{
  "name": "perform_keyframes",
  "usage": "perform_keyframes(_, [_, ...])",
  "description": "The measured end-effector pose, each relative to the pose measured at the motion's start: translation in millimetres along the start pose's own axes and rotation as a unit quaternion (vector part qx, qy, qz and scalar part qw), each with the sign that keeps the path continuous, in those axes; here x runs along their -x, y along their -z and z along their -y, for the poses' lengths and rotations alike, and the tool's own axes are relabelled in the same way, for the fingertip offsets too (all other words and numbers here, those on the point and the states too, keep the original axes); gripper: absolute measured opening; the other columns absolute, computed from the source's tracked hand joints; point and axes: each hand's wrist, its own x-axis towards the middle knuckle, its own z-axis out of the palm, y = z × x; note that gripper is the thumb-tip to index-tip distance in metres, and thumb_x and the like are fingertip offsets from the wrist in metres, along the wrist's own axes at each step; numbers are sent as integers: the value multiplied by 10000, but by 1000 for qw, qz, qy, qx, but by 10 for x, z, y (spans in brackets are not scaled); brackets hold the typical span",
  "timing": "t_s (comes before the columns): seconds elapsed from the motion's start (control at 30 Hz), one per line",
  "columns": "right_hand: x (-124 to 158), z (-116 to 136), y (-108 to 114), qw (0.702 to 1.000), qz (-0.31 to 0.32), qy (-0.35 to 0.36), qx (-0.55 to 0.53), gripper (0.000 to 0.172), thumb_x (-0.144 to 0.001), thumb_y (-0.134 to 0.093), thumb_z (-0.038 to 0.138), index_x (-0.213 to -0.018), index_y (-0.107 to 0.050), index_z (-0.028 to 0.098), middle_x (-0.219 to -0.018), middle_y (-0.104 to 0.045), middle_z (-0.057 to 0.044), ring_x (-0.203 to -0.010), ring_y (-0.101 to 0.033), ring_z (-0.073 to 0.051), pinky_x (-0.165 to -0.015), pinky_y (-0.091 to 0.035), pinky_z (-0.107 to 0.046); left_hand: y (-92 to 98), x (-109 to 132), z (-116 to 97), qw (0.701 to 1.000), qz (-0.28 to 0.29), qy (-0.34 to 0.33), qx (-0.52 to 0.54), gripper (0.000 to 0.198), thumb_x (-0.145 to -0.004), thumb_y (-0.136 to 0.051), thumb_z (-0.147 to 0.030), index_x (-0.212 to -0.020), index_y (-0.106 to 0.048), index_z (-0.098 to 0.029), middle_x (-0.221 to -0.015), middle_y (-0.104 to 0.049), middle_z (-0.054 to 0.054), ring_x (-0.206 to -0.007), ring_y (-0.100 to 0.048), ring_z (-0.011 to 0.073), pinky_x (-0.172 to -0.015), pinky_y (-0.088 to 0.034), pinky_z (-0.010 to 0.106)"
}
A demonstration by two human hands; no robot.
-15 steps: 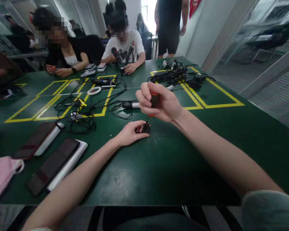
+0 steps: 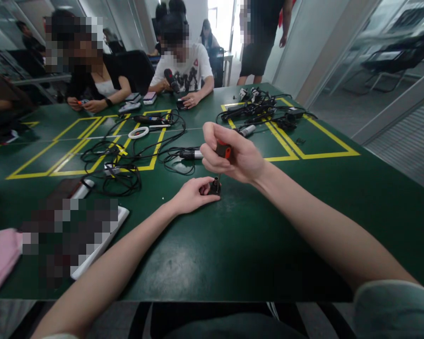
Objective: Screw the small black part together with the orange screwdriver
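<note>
My left hand (image 2: 194, 194) rests on the green table, its thumb and fingers closed round a small dark part with a short upright black tube (image 2: 215, 186). What exactly the part is, I cannot make out. Above it, my right hand (image 2: 235, 153) is wrapped round the black and orange handle of a screwdriver (image 2: 224, 149). The thin shaft points down, and its tip meets the part beside the tube. Just behind my right hand lies a black and silver cylindrical tool (image 2: 191, 154) with a cable.
Black cables (image 2: 123, 179) lie coiled at left centre, near a white ring (image 2: 138, 133). A heap of dark cables (image 2: 257, 110) sits at the back right. Yellow tape (image 2: 328, 153) marks rectangles. White boxes (image 2: 99, 249) and pink cloth (image 2: 2, 259) are at left. Co-workers sit across the table.
My right hand has turned the screwdriver, its handle now tilted differently in the fingers. The left hand stays on the part. A standing person at the back has shifted right.
</note>
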Motion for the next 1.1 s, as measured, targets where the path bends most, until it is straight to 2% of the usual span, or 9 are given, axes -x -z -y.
perform_keyframes(0.13, [-21, 56, 58, 999, -21, -29, 18, 531, -1132, -472, 488, -690, -488, 194, -556, -423, 65, -422, -333, -57, -398, -299, -153, -10, -7, -4, 1000, 0, 3, 5, 287, -867, -815, -370, -1041, -708, -169, -706, -504, -79, -673, -459, 127, -670, -354, 262])
perform_keyframes(0.27, [-16, 59, 84, 998, -21, -54, -8, 595, -1141, -407, 523, -637, -413, 207, -518, -274, 85, -407, -225, -58, -386, -247, -155, -15, -7, -4, 1000, 4, 0, 9, 276, -862, -818, -358, -1025, -712, -163, -688, -497, -81, -659, -448, 122, -658, -342, 259])
perform_keyframes(0.37, [6, 23, 37, 999, -5, -40, -14, 502, -1093, -508, 535, -710, -448, 215, -507, -235, 114, -404, -157, -57, -386, -209, -157, -11, -4, -6, 1000, 6, 1, 3, 266, -869, -813, -372, -1009, -714, -169, -686, -505, -77, -662, -456, 127, -651, -340, 258])
perform_keyframes(0.5, [18, -14, -32, 1000, -6, -14, -10, 346, -1036, -633, 410, -803, -459, 222, -506, -310, 131, -403, -152, -48, -395, -179, -142, -11, -3, -9, 1000, 4, 4, -8, 264, -875, -811, -389, -1002, -715, -178, -696, -528, -69, -666, -467, 131, -645, -342, 258])
perform_keyframes(0.63, [-7, -12, -45, 1000, -4, -15, 1, 410, -1069, -590, 467, -772, -516, 193, -570, -456, 79, -409, -283, -50, -398, -280, -153, -25, -5, 2, 1000, 0, 4, -11, 253, -877, -813, -391, -946, -698, -177, -694, -530, -67, -658, -465, 128, -636, -335, 259])
perform_keyframes(0.7, [-14, -4, -51, 999, 0, -38, 5, 506, -1103, -520, 486, -705, -529, 175, -554, -430, 64, -423, -315, -55, -417, -303, -161, -33, -2, 8, 1000, 1, 6, -15, 252, -881, -811, -393, -913, -684, -177, -694, -532, -65, -657, -466, 129, -630, -331, 260])
perform_keyframes(0.8, [1, 4, -67, 998, 27, -60, -15, 574, -1128, -450, 473, -647, -520, 166, -486, -302, 85, -410, -241, -51, -416, -241, -158, -42, 6, 11, 1000, 0, 8, -19, 247, -889, -803, -386, -875, -666, -181, -693, -532, -62, -655, -465, 130, -626, -332, 260])
perform_keyframes(0.97, [47, 1, -51, 998, 22, -42, -30, 435, -1035, -615, 550, -796, -502, 204, -493, -253, 142, -399, -120, -40, -414, -191, -145, -52, 7, 8, 1000, -2, 4, -21, 253, -883, -811, -380, -864, -649, -187, -701, -529, -62, -656, -464, 129, -630, -341, 259])
perform_keyframes(1.1, [43, 12, 4, 1000, 10, -22, -16, 389, -998, -703, 473, -804, -498, 205, -527, -373, 121, -397, -196, -41, -402, -212, -143, -53, 6, 8, 1000, -13, 1, -26, 317, -847, -845, -410, -848, -610, -198, -700, -517, -73, -660, -470, 130, -652, -347, 263])
